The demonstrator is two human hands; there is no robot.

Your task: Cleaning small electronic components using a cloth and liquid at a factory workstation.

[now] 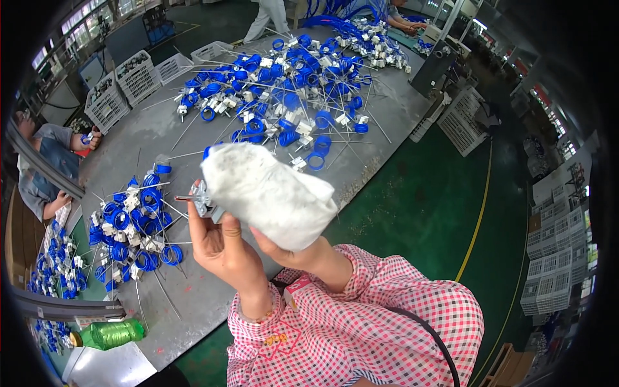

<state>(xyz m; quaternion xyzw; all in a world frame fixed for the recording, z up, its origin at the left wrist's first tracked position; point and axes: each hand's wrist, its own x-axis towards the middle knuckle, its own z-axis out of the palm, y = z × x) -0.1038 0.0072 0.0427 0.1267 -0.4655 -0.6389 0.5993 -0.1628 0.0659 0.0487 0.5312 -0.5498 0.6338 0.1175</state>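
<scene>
Over the grey worktable (193, 297), my left hand (225, 255) pinches a small silvery metal part (202, 198) between thumb and fingers. A bulky white cloth-wrapped object (267, 193) sits in my right hand (293, 253), which grips it from below. The wrapping hides what is inside and most of my right fingers. The object's left end is right beside the metal part; whether they touch I cannot tell. Left of my hands lies a pile of blue coils (119, 219) with white blocks and thin metal rods. A larger pile of the same parts (284, 84) spreads beyond them.
A green plastic bottle (113, 334) lies at the table's lower left. White crates (106, 103) stand along the far left edge. At the left, another person (48, 168) handles parts behind a metal frame bar (48, 164). A black cable (438, 342) runs across my checked clothing.
</scene>
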